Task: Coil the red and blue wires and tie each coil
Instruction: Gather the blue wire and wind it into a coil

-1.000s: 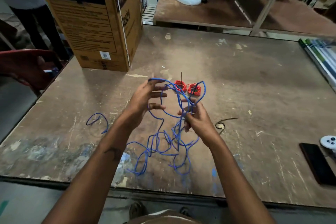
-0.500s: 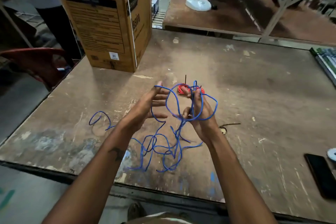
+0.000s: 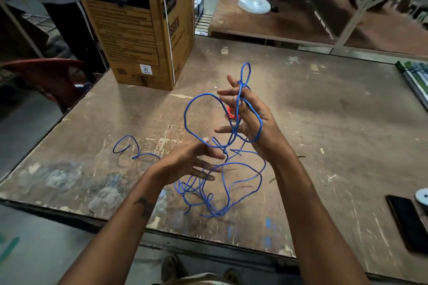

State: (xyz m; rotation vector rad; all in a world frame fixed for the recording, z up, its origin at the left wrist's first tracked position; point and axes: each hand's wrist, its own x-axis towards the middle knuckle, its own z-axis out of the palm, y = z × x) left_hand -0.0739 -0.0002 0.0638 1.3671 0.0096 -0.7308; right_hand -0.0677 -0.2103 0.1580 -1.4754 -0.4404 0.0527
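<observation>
The right hand holds blue wire loops around its fingers. The left hand, fingers spread and relaxed, touches the big loop's near end. Loose wire lies nearer, on the tabletop.

Both forearms are bare and sleeveless, with a small dark tattoo on the left forearm.

One wide-angle view from my head, looking forward and down across the worktop, close above my raised hands, with the cardboard box beyond them, far left.
</observation>
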